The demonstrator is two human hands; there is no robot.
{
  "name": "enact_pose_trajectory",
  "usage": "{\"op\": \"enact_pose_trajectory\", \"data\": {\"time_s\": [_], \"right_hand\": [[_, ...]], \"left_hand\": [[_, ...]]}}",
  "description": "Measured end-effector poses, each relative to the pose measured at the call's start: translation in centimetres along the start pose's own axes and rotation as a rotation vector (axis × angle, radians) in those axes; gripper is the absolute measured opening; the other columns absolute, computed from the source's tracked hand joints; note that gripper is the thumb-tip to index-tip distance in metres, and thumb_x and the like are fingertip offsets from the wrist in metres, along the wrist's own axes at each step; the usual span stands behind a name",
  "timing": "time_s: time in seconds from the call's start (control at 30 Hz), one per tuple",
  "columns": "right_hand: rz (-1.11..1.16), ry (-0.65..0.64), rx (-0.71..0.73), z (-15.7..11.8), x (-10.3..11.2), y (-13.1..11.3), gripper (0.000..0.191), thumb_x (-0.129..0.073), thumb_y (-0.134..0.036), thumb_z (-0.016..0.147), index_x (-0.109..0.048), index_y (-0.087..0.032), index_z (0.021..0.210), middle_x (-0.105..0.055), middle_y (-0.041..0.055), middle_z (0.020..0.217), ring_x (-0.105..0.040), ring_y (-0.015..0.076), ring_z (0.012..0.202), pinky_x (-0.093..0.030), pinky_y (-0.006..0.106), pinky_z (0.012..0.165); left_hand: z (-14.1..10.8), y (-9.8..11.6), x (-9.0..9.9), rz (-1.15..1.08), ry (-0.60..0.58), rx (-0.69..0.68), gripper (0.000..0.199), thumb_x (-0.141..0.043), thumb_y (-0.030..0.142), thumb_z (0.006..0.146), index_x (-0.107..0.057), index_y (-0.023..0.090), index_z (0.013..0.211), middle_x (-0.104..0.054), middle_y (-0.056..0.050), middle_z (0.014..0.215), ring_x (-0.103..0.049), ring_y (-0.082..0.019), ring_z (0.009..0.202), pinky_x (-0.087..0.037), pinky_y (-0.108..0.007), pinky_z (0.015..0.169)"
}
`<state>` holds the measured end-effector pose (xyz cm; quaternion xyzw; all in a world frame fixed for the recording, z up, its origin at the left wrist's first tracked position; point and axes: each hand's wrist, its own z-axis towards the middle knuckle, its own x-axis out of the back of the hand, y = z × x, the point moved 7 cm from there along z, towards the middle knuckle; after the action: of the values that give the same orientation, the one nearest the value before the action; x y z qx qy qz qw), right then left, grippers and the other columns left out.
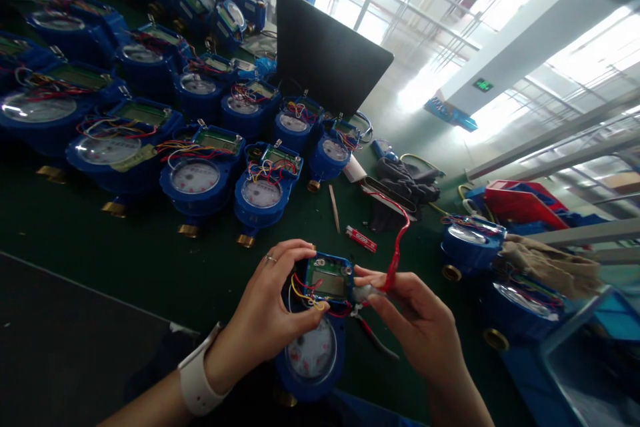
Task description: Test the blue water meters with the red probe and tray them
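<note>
A blue water meter (313,353) stands at the table's near edge, its round dial toward me. At its top is an uncovered circuit board with a small display (327,282). My left hand (270,300) grips the meter's display housing, fingers at the top edge and thumb below, near loose yellow and red wires. Between thumb and fingers, my right hand (420,320) pinches a greyish connector (364,292) with a red cable (398,247) against the housing's right side. Whether it touches the board, I cannot tell. A red-and-dark handled tool (377,340) lies below my right hand.
Rows of similar meters (197,177) fill the left and back of the green table (165,267). Beyond my hands lie a red battery (361,239), a wooden stick (334,208) and dark cloth (407,180). A black panel (330,47) stands behind. More meters (470,247) sit right.
</note>
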<state>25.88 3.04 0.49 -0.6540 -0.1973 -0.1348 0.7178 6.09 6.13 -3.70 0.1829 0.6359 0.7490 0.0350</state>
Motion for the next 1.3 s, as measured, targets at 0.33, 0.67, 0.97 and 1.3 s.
{"op": "enact_pose_trajectory", "data": {"time_s": [0.33, 0.67, 0.97, 1.3], "right_hand": [[-0.025, 0.01, 0.027, 0.14, -0.14, -0.43, 0.022, -0.066, -0.015, 0.089, -0.068, -0.029, 0.105, -0.078, 0.0011, 0.106, -0.072, 0.0203, 0.105, -0.062, 0.029, 0.084], [-0.011, 0.034, -0.051, 0.58, -0.15, -0.43, 0.011, -0.07, -0.018, 0.087, -0.071, -0.024, 0.096, -0.079, 0.0063, 0.102, -0.076, 0.0249, 0.093, -0.066, 0.034, 0.075], [0.112, 0.071, -0.069, 0.25, -0.27, 0.15, 0.014, -0.07, -0.015, 0.086, -0.071, -0.025, 0.095, -0.079, 0.0034, 0.102, -0.076, 0.0213, 0.093, -0.065, 0.028, 0.075], [0.11, 0.067, -0.082, 0.26, -0.33, 0.12, 0.008, -0.07, -0.018, 0.086, -0.069, -0.022, 0.093, -0.079, 0.0066, 0.1, -0.076, 0.0239, 0.09, -0.066, 0.031, 0.071]], "left_hand": [[0.04, 0.05, -0.09, 0.0, -0.002, -0.005, 0.051, -0.075, 0.022, 0.075, -0.052, 0.026, 0.121, -0.052, -0.007, 0.131, -0.05, -0.027, 0.124, -0.041, -0.045, 0.105], [0.15, 0.06, -0.12, 0.003, -0.008, -0.022, 0.051, -0.074, 0.021, 0.076, -0.052, 0.026, 0.121, -0.053, -0.008, 0.131, -0.05, -0.028, 0.125, -0.041, -0.047, 0.105], [-0.03, 0.12, -0.04, 0.006, -0.015, -0.024, 0.049, -0.073, 0.022, 0.078, -0.051, 0.027, 0.121, -0.052, -0.007, 0.131, -0.051, -0.027, 0.124, -0.042, -0.046, 0.105], [0.0, 0.15, -0.01, 0.01, -0.015, -0.022, 0.048, -0.073, 0.024, 0.078, -0.051, 0.027, 0.121, -0.052, -0.008, 0.131, -0.051, -0.028, 0.124, -0.043, -0.048, 0.105]]}}
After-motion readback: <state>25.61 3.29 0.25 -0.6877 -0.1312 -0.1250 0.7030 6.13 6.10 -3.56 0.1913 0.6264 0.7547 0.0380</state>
